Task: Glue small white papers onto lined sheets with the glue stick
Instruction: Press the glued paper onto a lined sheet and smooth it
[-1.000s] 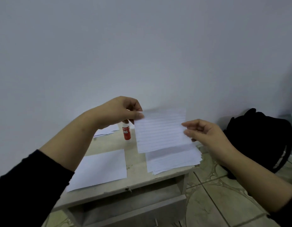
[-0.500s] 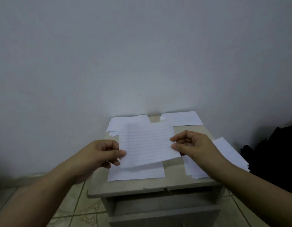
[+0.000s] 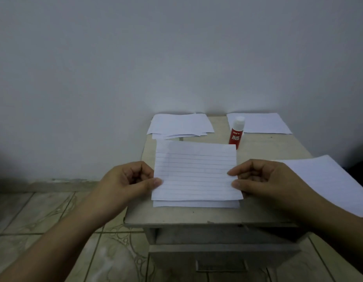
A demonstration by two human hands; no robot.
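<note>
I hold a lined sheet [image 3: 197, 171] flat just over the front of a small grey table [image 3: 268, 149]. My left hand [image 3: 131, 180] pinches its left edge and my right hand [image 3: 262, 178] pinches its right edge. A plain white paper [image 3: 197, 204] lies under it, its front edge showing. A red glue stick [image 3: 236, 132] with a white cap stands upright behind the sheet. Small white papers lie in a pile at the back left [image 3: 180, 125], and one lies at the back right [image 3: 260, 123].
A stack of white sheets [image 3: 329, 180] overhangs the table's right side. The table stands against a white wall, with a drawer [image 3: 221, 259] below its top. Tiled floor [image 3: 44, 216] spreads to the left and front. Something dark sits at the far right edge.
The view swung left and down, centring the table. Both hands carried the lined sheet from up in the air down over the white paper at the table's front. The glue stick is in sight again.
</note>
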